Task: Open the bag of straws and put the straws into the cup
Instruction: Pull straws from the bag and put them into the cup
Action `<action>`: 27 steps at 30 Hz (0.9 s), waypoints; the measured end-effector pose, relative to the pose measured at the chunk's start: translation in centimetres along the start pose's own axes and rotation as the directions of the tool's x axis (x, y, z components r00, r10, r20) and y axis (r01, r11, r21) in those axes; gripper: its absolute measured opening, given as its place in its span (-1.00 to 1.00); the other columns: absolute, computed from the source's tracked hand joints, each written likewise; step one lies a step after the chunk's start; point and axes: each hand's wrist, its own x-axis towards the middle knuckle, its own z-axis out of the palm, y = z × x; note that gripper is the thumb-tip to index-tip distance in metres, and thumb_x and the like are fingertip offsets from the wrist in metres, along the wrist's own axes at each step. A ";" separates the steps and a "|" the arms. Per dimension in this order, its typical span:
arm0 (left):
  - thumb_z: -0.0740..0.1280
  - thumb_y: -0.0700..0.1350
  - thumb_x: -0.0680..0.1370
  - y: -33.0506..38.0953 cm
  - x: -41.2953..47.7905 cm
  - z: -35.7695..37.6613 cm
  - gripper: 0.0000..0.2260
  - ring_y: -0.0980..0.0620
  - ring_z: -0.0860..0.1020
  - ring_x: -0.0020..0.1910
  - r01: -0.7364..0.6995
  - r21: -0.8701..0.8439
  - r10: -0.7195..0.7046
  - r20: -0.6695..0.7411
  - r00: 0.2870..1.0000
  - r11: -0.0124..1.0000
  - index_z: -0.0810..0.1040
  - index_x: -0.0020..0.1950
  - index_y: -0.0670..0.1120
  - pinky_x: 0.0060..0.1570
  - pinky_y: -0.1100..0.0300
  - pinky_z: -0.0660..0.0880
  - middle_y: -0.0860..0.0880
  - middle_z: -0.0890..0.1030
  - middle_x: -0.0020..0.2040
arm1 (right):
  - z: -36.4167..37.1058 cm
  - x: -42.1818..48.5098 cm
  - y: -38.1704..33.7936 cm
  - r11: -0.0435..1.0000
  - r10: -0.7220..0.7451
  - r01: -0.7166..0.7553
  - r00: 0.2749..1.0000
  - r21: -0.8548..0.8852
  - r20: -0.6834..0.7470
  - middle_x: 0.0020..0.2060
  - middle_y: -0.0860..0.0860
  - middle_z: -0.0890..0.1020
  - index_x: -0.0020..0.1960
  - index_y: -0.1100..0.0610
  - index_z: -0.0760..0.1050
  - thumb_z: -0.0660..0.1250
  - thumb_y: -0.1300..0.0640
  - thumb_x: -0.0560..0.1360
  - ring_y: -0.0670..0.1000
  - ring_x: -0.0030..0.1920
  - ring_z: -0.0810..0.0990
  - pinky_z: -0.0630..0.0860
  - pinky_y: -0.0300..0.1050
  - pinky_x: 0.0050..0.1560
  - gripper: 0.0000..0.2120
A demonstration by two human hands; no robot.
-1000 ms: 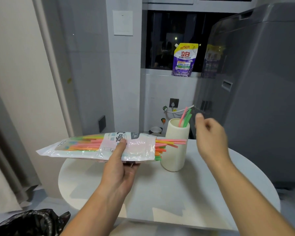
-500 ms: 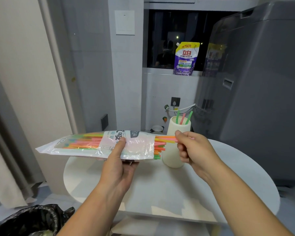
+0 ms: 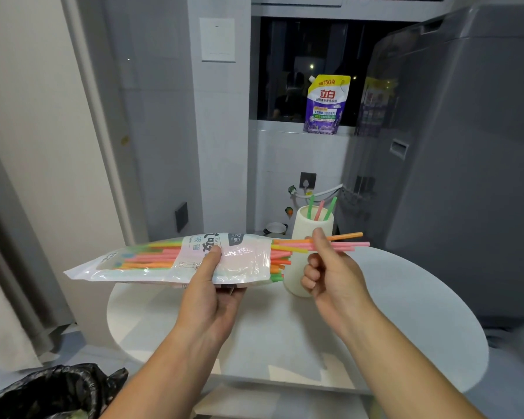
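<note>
**A:** Why is the straw bag point(image 3: 176, 261) held level?

**B:** The left hand point(image 3: 208, 293) grips it mid-length with the thumb on top and the other fingers under. The open mouth points right, at the cream cup point(image 3: 306, 228), so the pull is short. The bag is in the air above the round white table point(image 3: 406, 297), not resting on it.

**A:** Right hand?

**B:** The right hand point(image 3: 333, 276) pinches a few straws point(image 3: 350, 244) between thumb and forefinger, with the other fingers curled in. The straws are part-way out of the mouth and cross in front of the cup's upper part. My guess at the next move: clear the bag, tip them upright, drop them in.

**A:** Cup status?

**B:** 3 straws point(image 3: 319, 210) stand in it: 2 green, 1 pink. Most are in the bag, so the task looks early.

**A:** Blind spots?

**B:**
- Pinched count is unclear, 2 or 3.
- The left fingers under the bag are hidden.
- The cup's lower right side is behind the right hand.
- Whether the mouth is cut or torn, I can't tell.
- The black bin bag point(image 3: 52, 391) is cut off at bottom left.
</note>
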 end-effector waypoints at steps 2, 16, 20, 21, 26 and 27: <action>0.40 -0.20 0.58 0.0 -0.1 0.0 -0.64 -0.03 0.72 0.05 -0.001 0.004 0.001 0.005 1.000 1.000 0.54 0.38 -0.07 -0.06 -0.01 0.67 -0.09 0.74 0.12 | 0.2 -0.1 0.3 0.999 -0.024 0.024 1.000 -0.032 -0.013 -0.44 0.00 0.32 -0.16 0.14 0.50 0.38 0.04 0.56 -0.07 -0.48 0.26 0.22 -0.21 -0.48 -0.79; 0.40 -0.21 0.58 0.1 0.4 -0.4 -0.64 -0.02 0.74 -0.02 0.020 -0.022 -0.020 -0.032 0.999 1.000 0.54 0.38 -0.09 -0.24 0.05 0.68 -0.10 0.74 0.11 | -0.2 0.9 -2.9 0.952 -0.241 0.231 0.970 -0.202 -0.027 -0.41 0.05 0.63 -0.11 0.26 0.60 0.29 0.13 0.63 -0.08 -0.42 0.59 0.60 -0.24 -0.33 -0.76; 0.39 -0.20 0.59 0.5 0.9 -0.5 -0.65 -0.01 0.74 0.01 -0.002 -0.037 0.001 -0.029 1.000 0.999 0.53 0.38 -0.10 -0.14 0.03 0.69 -0.09 0.74 0.10 | -1.1 1.3 -5.5 0.932 -0.280 0.264 0.959 -0.247 -0.032 -0.36 0.11 0.64 -0.12 0.26 0.60 0.29 0.13 0.63 -0.02 -0.39 0.61 0.63 -0.21 -0.32 -0.75; 0.39 -0.20 0.59 0.6 1.0 -0.4 -0.65 -0.02 0.73 0.03 -0.008 -0.039 0.007 -0.026 1.000 0.999 0.53 0.39 -0.10 -0.07 0.01 0.69 -0.09 0.75 0.10 | -1.3 1.3 -6.1 0.930 -0.285 0.266 0.958 -0.253 -0.039 -0.35 0.12 0.64 -0.11 0.26 0.60 0.30 0.12 0.63 -0.02 -0.38 0.62 0.63 -0.21 -0.31 -0.75; 0.38 -0.20 0.60 0.6 1.5 -0.4 -0.67 -0.03 0.71 0.09 -0.024 -0.054 0.023 -0.031 0.999 0.998 0.53 0.38 -0.10 0.11 -0.05 0.62 -0.10 0.75 0.09 | -2.2 1.3 -8.2 0.909 -0.339 0.307 0.938 -0.282 -0.069 -0.40 0.07 0.67 -0.12 0.25 0.60 0.30 0.11 0.62 -0.03 -0.41 0.65 0.62 -0.22 -0.35 -0.75; 0.38 -0.19 0.60 0.6 1.6 -0.4 -0.66 -0.03 0.71 0.09 -0.026 -0.057 0.024 -0.033 0.999 0.998 0.53 0.38 -0.10 0.10 -0.06 0.62 -0.10 0.75 0.10 | -2.3 1.3 -8.5 0.904 -0.349 0.315 0.934 -0.289 -0.073 -0.41 0.06 0.68 -0.13 0.25 0.59 0.31 0.10 0.62 -0.03 -0.42 0.65 0.63 -0.21 -0.35 -0.75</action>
